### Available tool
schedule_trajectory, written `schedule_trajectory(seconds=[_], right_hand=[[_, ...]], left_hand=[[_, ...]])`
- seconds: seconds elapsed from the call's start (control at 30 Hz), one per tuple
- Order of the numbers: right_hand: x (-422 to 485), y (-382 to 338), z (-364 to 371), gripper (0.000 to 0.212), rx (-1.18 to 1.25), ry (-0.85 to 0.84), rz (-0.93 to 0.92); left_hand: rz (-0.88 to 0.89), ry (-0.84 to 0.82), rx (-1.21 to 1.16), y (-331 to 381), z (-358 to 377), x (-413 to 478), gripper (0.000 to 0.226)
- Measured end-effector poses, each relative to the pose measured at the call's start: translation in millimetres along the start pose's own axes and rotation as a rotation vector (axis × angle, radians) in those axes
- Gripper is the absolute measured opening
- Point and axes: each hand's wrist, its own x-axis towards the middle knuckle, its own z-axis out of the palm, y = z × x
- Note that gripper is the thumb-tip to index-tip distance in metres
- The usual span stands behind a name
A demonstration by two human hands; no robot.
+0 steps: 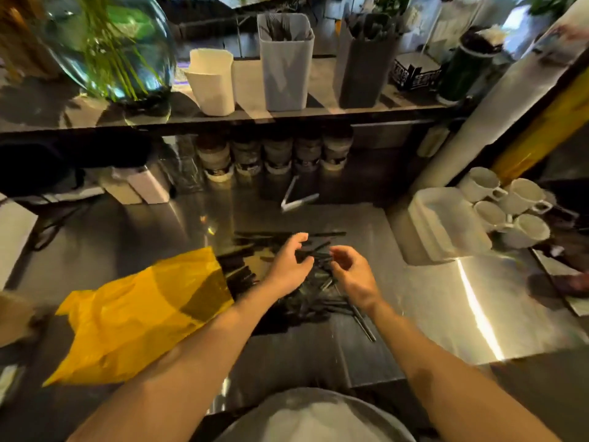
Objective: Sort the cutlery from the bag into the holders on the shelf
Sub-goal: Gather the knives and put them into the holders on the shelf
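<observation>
Slim black cutlery point(306, 301), crinkled yellow bag point(140, 317)

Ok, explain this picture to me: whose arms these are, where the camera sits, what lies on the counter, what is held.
There is no machine; the grip is a person's two bare hands. The one camera sits on their head, looking forward and down. The left hand and right hand hover with curved fingers over a pile of black cutlery on the steel counter, beside a yellow bag. Whether either pinches a piece cannot be told. On the shelf above stand a white holder, a grey holder and a dark holder. White mugs stand to the right.
</observation>
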Motion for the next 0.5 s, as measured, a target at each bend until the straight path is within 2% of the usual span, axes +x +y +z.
schedule_trajectory(seconds=[0.27,0.4,0.5], right_hand=[[-54,91,-2,0.033,-0.079,-0.01,0.187],[-53,123,-6,0.036,-0.282,0.077,0.133],[-46,131,-11,0.045,-0.444,0.077,0.122]], left_hand=[[-0.22,-0.088,-0.023,-54,60,-47,0.045],[-0.322,-0.075,-0.147,-53,82,-55,0.041],[-0.386,-0.057,-0.162,-57,93,-55,0.029]])
